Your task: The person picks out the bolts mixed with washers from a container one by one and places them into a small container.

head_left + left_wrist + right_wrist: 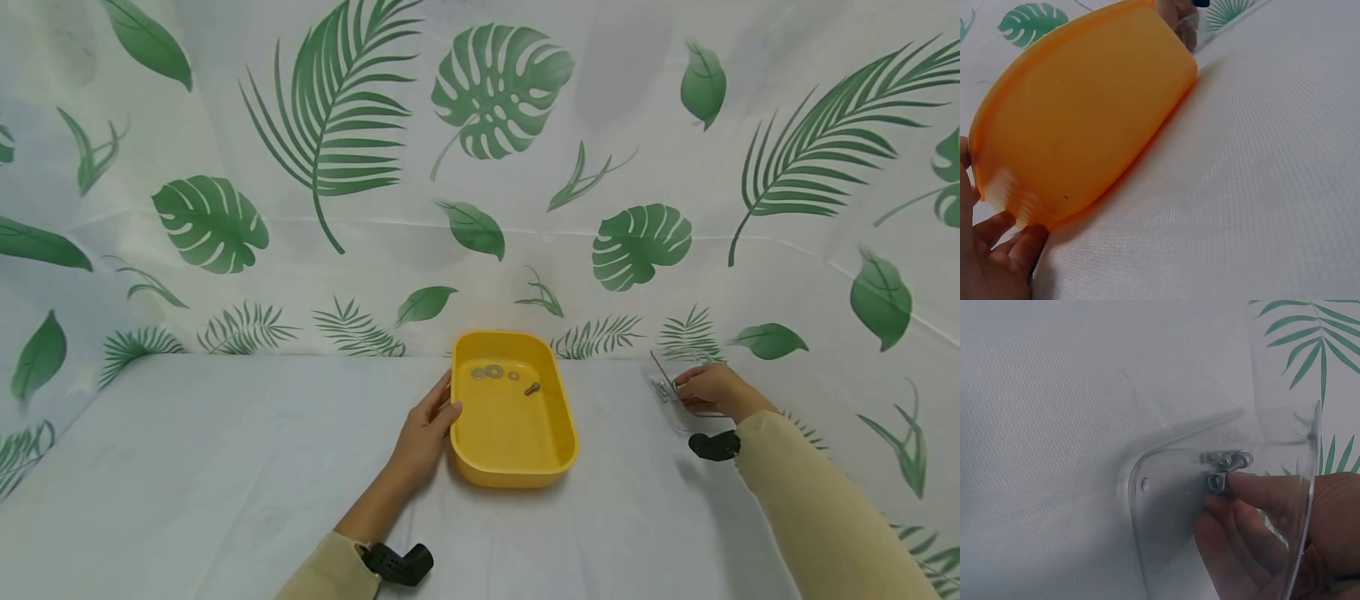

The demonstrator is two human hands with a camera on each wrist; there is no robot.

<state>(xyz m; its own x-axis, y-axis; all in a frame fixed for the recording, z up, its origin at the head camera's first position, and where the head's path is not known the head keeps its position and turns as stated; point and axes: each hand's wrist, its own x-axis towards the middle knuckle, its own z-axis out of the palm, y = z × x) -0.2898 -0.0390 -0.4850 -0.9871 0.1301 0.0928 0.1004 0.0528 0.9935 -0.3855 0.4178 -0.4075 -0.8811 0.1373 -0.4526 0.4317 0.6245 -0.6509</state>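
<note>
A yellow plastic tray (513, 433) stands on the white cloth, with my left hand (420, 433) gripping its left side, thumb at the rim and fingers along the outer wall. Inside its far half lie a large washer (494, 372), smaller ring-shaped metal pieces (478, 373) and a bolt (532, 389). To the right, my right hand (712, 392) reaches into a clear plastic container (1138, 519). Between thumb and fingers it pinches a small metal nut (1216, 482). Right beside the nut sits a little group of metal fasteners (1238, 459).
White cloth (225, 450) covers the table. A leaf-printed sheet (525, 183) rises behind it and runs along the right side. The clear container stands close to that sheet at the far right. Each wrist carries a black camera (401, 565).
</note>
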